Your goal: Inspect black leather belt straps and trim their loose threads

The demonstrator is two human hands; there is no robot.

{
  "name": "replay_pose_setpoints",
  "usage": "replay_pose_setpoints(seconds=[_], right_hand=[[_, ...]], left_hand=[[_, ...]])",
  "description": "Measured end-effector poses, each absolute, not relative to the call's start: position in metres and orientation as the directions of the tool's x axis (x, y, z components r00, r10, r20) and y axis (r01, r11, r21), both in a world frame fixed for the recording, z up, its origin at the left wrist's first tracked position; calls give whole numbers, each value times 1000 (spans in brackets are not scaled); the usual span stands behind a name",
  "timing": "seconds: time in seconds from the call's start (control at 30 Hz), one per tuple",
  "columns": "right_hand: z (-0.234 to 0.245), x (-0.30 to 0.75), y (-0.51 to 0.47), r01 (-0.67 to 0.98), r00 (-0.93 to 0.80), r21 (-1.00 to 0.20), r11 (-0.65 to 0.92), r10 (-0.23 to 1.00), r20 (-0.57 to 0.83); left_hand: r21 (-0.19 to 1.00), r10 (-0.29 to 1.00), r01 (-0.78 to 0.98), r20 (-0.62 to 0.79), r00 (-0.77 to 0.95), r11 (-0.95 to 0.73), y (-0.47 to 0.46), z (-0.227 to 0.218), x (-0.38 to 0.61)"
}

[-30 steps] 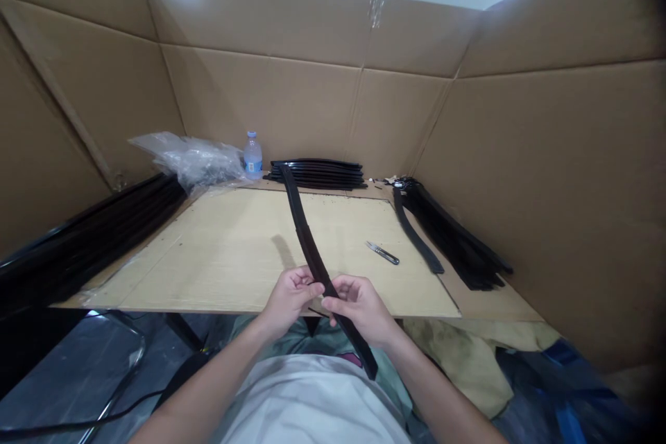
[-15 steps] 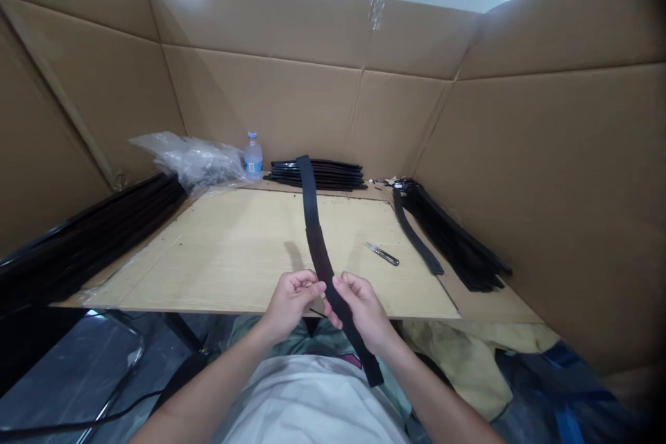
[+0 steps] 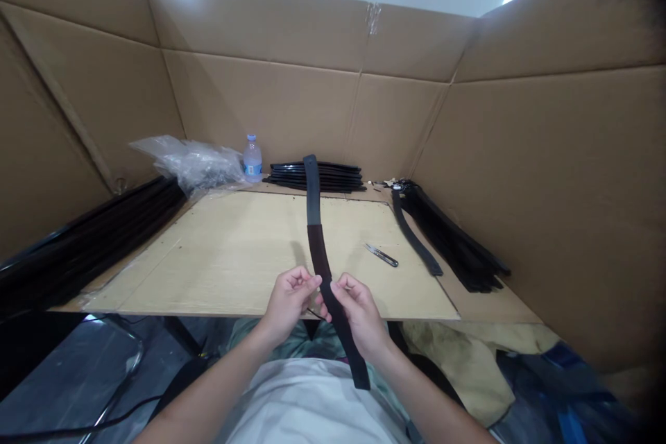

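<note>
A long, curved black strip (image 3: 315, 229) rises from my lap over the front edge of the table and points toward the back. My left hand (image 3: 288, 304) pinches its left edge with fingers curled. My right hand (image 3: 355, 311) grips the strip from the right, just below the left hand. The strip's lower end hangs down over my light shirt.
The table is covered with a pale board (image 3: 234, 250). Small snips (image 3: 382, 255) lie right of the strip. Piles of black strips lie at the left (image 3: 98, 236), the back (image 3: 327, 176) and the right (image 3: 447, 236). A water bottle (image 3: 252, 159) and plastic bags (image 3: 192, 161) sit at the back left. Cardboard walls surround everything.
The strip's far end has swung right, from leaning left to nearly straight ahead. Both hands have stayed on it at the table's front edge.
</note>
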State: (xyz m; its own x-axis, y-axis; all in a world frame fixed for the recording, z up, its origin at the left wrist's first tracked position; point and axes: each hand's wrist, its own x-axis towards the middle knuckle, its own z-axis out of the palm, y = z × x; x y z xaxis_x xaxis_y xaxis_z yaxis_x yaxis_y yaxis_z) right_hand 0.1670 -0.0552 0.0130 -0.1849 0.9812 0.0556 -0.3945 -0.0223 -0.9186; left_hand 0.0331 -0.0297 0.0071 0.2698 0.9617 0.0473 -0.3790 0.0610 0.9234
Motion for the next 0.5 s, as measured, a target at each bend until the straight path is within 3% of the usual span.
replay_pose_setpoints(seconds=[0.17, 0.5], right_hand=[[10, 166, -55, -408, -153, -913, -8, 986, 59], [9, 174, -49, -336, -226, -938, -80, 974, -2]], left_hand=[[931, 972, -362, 41, 230, 46, -30, 6, 35], [928, 930, -365, 71, 360, 71, -28, 4, 30]])
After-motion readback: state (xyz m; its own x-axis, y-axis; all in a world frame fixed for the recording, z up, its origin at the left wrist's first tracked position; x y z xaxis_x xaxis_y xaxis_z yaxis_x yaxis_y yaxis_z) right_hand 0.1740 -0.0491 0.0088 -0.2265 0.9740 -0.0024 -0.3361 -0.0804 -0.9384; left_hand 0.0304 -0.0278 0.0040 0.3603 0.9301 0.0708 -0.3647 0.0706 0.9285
